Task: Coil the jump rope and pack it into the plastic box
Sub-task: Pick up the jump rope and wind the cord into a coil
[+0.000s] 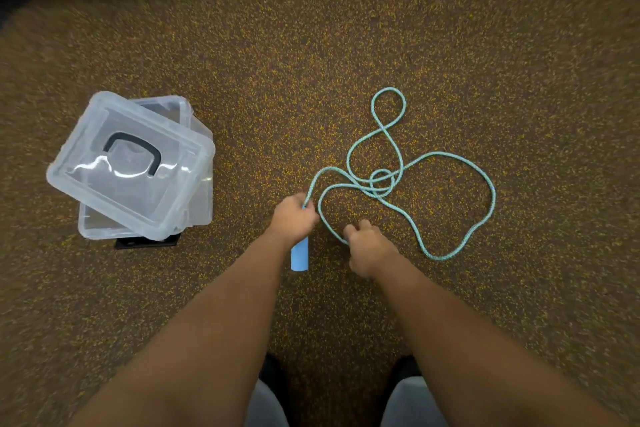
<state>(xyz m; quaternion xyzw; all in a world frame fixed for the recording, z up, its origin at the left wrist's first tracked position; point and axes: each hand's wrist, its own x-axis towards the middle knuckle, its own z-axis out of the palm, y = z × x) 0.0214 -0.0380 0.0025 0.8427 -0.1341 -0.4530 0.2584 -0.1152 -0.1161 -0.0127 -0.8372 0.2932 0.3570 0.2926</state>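
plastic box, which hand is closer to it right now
Left. The left hand, gripping the blue handle, sits to the right of the plastic box across bare carpet. The right hand, on the rope, is farther right still.

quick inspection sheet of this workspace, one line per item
surface: brown carpet with yellow flecks.
job's things: rope lies loose and tangled on the carpet, not coiled; its blue handle sticks out below the left hand; clear box sits to the left with its lid laid askew on top.
clutter: a small dark object shows under the box's near edge, cannot tell what.
grippers: left hand closed on the handle; right hand closed on a stretch of rope.
cables: nothing seen.
surroundings: the person's knees at the bottom edge; dark shapes at the top edge, unclear.
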